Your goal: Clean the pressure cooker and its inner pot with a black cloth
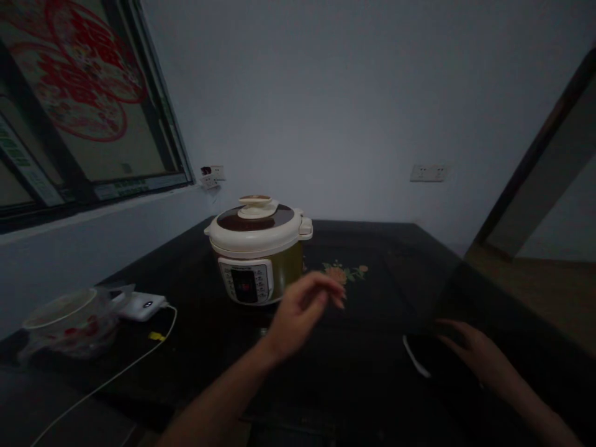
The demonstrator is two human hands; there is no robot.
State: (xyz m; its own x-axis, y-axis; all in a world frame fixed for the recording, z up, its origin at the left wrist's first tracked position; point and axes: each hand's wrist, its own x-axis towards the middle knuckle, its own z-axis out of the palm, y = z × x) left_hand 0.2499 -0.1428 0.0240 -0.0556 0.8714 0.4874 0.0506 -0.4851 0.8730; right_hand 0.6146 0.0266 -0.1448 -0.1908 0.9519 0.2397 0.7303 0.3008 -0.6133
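My left hand (298, 310) is raised over the black table in front of the cooker. Its fingers are loosely curled, the thumb stands apart from them, and nothing shows between them. Just behind it is an electric pressure cooker (258, 248) with a cream lid, brown top and lit front panel. On the right, my right hand (472, 351) is low over the table, fingers stretched to the left. Beside it lies a dark item with a white edge (416, 357); its kind and whether the hand touches it are too dim to tell.
At the left, a bowl in a clear plastic bag (69, 320) stands beside a white power bank (139, 306) with a cable (139, 360) running off the table. A yellow scrap (157, 336) lies near. Wall sockets (428, 173) and a window (84, 112) are behind.
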